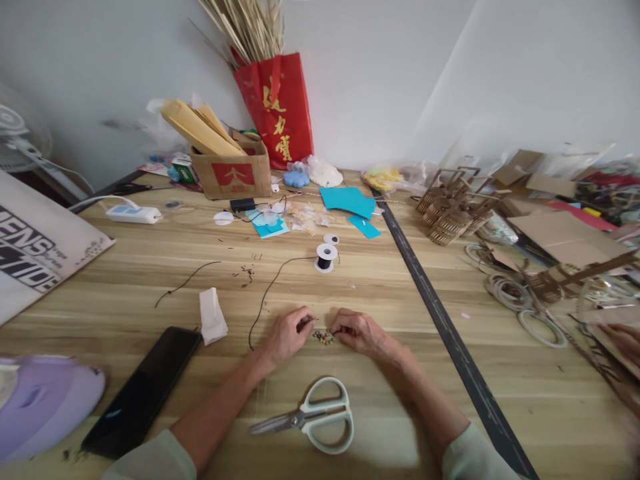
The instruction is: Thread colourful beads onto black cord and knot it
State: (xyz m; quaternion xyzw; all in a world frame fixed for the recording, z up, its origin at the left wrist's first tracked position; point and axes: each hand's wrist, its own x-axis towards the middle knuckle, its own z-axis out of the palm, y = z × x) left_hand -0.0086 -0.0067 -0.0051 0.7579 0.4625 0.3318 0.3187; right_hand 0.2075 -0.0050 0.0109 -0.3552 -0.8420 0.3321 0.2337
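Both my hands rest on the wooden table (380, 293) near its middle. My left hand (287, 333) is closed in a pinch on a thin black cord (265, 297) that runs up toward a small spool (325, 257). My right hand (357, 331) is also closed in a pinch, its fingertips at a little cluster of small coloured beads (324, 337) lying between the two hands. What the right fingers grip is too small to make out. Pale green scissors (315, 417) lie shut just in front of my forearms.
A black phone (145, 390) and a folded white tissue (211, 316) lie at left, a lilac object (40, 400) at the near-left edge. A cardboard box (233, 173), red bag (277, 113), teal paper (350, 200) stand behind. Wooden models (450, 207) and another person's hand (623, 340) are at right.
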